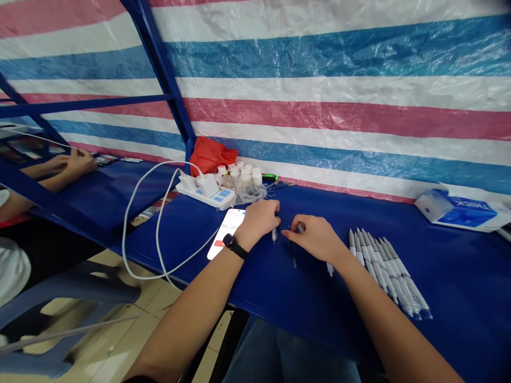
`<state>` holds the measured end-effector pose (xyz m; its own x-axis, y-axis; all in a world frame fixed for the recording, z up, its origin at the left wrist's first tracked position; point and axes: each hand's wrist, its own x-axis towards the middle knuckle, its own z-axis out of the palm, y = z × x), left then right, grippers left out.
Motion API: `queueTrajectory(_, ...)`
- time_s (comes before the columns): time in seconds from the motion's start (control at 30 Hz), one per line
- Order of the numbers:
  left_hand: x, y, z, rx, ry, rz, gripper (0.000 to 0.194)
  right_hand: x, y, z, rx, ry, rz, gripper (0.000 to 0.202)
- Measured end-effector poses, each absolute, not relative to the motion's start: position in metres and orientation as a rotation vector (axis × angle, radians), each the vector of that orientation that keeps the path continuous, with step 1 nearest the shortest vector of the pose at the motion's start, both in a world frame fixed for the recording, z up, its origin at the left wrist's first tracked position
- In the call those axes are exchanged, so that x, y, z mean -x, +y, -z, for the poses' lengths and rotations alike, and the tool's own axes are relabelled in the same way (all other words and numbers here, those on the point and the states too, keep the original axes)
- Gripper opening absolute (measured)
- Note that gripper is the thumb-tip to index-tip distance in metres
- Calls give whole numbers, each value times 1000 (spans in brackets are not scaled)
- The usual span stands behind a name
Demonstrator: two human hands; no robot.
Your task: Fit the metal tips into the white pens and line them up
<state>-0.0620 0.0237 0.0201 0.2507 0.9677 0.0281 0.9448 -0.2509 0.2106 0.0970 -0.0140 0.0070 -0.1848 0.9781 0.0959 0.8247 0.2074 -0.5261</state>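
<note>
Fingers of my left hand are closed round a short, clear tube-like pen part, whose lower end shows below them. My right hand pinches a small grey pen part between thumb and fingers. A thin dark pen refill lies on the blue table just below that hand. Partly hidden by my right wrist is another clear-ended piece. Several white pens with grey tips lie side by side to the right of my right forearm.
A lit phone lies beside my left wrist. Behind it are a white power strip with looping cables, several white-capped bottles and a red bag. A blue-and-white box stands far right. Another person's hands are at far left.
</note>
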Motion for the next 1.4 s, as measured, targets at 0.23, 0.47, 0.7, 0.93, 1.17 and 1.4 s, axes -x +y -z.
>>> queueTrajectory(0.23,61,22,-18,-2407,1784,-268,32,-87,-18,-3,1827,-2138,-386,11)
queueTrajectory(0.47,54,18,-17,-2342,1925,-339,23,-68,-15,2,1885,-1932,-315,11)
queueTrajectory(0.7,46,18,-16,-2322,2045,-459,23,-78,-14,1,1692,-1929,-411,12)
queueTrajectory(0.93,47,20,-14,-2339,2014,-490,22,-86,-11,-2,1714,-2016,-497,23)
queueTrajectory(1.17,48,19,-16,-2334,1959,-381,21,-84,-15,0,1720,-2093,-472,25)
queueTrajectory(1.4,52,19,-14,-2362,1912,-360,23,-96,-19,-12,1530,-2200,-872,36)
